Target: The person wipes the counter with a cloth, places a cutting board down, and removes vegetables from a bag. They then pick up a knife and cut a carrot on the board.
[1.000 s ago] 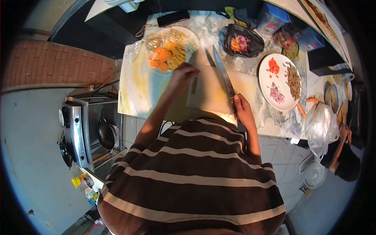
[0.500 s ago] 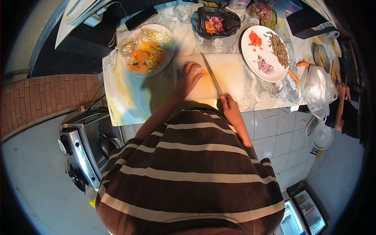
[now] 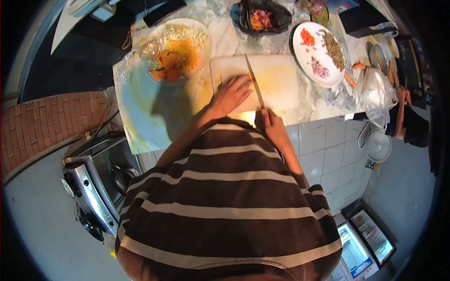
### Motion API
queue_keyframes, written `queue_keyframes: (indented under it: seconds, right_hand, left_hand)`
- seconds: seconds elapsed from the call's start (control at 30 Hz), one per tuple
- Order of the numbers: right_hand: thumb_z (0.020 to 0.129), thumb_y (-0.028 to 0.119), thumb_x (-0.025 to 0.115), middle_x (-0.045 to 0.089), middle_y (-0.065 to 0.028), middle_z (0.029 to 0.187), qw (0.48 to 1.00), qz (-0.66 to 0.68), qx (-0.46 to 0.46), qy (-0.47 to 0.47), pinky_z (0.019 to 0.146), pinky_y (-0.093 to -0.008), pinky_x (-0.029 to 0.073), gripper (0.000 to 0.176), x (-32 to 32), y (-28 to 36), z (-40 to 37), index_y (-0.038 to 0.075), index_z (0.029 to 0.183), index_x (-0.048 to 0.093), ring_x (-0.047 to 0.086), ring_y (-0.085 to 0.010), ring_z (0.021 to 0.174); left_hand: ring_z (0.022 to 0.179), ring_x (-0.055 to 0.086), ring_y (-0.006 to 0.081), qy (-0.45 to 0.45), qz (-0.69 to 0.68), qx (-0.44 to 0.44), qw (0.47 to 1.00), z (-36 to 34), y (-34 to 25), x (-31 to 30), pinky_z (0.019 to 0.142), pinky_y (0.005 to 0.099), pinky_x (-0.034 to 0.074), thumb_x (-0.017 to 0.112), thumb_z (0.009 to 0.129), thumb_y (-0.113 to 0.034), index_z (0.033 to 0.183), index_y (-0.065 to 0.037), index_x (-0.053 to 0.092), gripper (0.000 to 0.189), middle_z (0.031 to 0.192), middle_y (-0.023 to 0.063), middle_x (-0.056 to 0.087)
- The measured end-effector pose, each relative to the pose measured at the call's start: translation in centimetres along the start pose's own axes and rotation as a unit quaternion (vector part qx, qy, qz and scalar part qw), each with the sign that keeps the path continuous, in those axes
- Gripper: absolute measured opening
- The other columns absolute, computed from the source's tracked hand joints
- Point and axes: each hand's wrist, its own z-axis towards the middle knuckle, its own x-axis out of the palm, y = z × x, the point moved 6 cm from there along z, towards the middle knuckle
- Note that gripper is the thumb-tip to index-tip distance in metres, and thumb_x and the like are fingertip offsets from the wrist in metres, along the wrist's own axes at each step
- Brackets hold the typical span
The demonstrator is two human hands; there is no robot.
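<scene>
A white cutting board (image 3: 281, 89) lies on the counter in front of me. My left hand (image 3: 232, 95) rests on it with bent fingers, holding down a small orange carrot piece (image 3: 251, 77) beside the blade; the fingers partly cover it. My right hand (image 3: 273, 124) is closed around the handle of a long kitchen knife (image 3: 255, 86), whose blade points away from me across the board. At the board's left side lies a small pale-orange strip (image 3: 218, 79).
A plate (image 3: 206, 56) of shredded vegetables and carrot slices stands at left, an oval plate (image 3: 323, 80) with chopped piles at right. Behind the board sits a black bag (image 3: 281, 21) of scraps. Whole carrots (image 3: 350, 80) lie near a plastic bag (image 3: 375, 93). Another person's hands (image 3: 403, 95) show far right.
My left hand has moved right, its fingers now on the carrot piece against the knife. The knife stays in my right hand. The whole view has shifted slightly.
</scene>
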Motion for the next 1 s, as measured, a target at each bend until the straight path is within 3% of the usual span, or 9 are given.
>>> queue_keyframes:
  seconds: [0.13,0.2,0.3,0.5,0.7,0.83,1.0]
  right_hand:
    - [0.102,0.037,0.047,0.056,-0.0267,0.064,0.999,-0.027,-0.003,0.021,0.056,-0.0469,0.042,0.041,-1.0,0.8,-0.4,-0.003,0.098,0.056,0.055,-0.0477,0.061]
    - [0.102,0.038,0.046,0.054,-0.024,0.062,0.991,0.083,0.087,0.055,0.055,-0.044,0.04,0.042,-1.0,0.5,-0.9,-0.003,0.1,0.055,0.052,-0.0422,0.057]
    - [0.103,0.039,0.043,0.054,-0.0236,0.063,0.998,0.033,0.029,0.045,0.058,-0.0438,0.042,0.044,-1.3,-1.1,0.3,-0.003,0.102,0.053,0.054,-0.0412,0.06]
    - [0.105,0.039,0.037,0.061,-0.0302,0.078,0.998,0.019,0.008,0.063,0.069,-0.0497,0.044,0.046,-2.4,-1.4,1.2,-0.004,0.105,0.054,0.059,-0.05,0.079]
    - [0.105,0.041,0.035,0.062,-0.0331,0.09,0.996,0.035,0.002,0.086,0.075,-0.0511,0.045,0.049,-2.7,-2.0,1.3,-0.004,0.112,0.055,0.058,-0.0513,0.09]
    - [0.105,0.04,0.036,0.063,-0.0326,0.087,0.995,0.044,0.014,0.086,0.074,-0.0514,0.045,0.05,-2.4,-1.6,0.4,-0.004,0.113,0.056,0.059,-0.0516,0.09]
    - [0.105,0.037,0.037,0.06,-0.0318,0.076,0.999,0.0,-0.017,0.03,0.067,-0.0517,0.045,0.046,-1.8,-1.7,-0.1,-0.003,0.105,0.058,0.057,-0.0531,0.077]
  left_hand:
    - [0.11,0.057,0.0264,0.004,-0.023,0.011,1.0,0.6,0.1,-0.4,0.092,0.0383,0.047,0.067,0.087,-0.019,0.116,-0.008,0.065,0.031,0.12,0.0054,0.059]
    - [0.11,0.056,0.0252,-0.001,0.002,0.006,1.0,0.4,0.0,-0.4,0.093,0.0388,0.046,0.067,0.087,-0.019,0.114,-0.008,0.066,0.029,0.12,0.0044,0.06]
    - [0.111,0.056,0.0236,-0.003,0.04,0.022,0.999,0.5,-0.1,-0.4,0.093,0.0387,0.045,0.066,0.087,-0.019,0.114,-0.009,0.067,0.028,0.12,0.0036,0.06]
    - [0.114,0.055,0.0223,-0.002,0.052,-0.031,0.998,0.2,-0.6,0.0,0.098,0.0391,0.043,0.067,0.086,-0.019,0.113,-0.01,0.068,0.03,0.122,0.0037,0.061]
    - [0.115,0.057,0.026,-0.029,0.02,-0.064,0.997,0.2,-1.0,-0.1,0.097,0.0398,0.043,0.067,0.085,-0.015,0.116,-0.007,0.066,0.032,0.123,0.0064,0.062]
    - [0.115,0.057,0.0267,-0.02,0.032,-0.042,0.998,0.1,-1.0,0.0,0.097,0.0404,0.043,0.067,0.086,-0.016,0.115,-0.006,0.066,0.031,0.123,0.0081,0.062]
    - [0.116,0.055,0.0263,-0.01,0.031,-0.035,0.999,0.3,-0.9,-0.3,0.097,0.0405,0.043,0.064,0.088,-0.016,0.117,-0.006,0.066,0.03,0.124,0.0075,0.061]
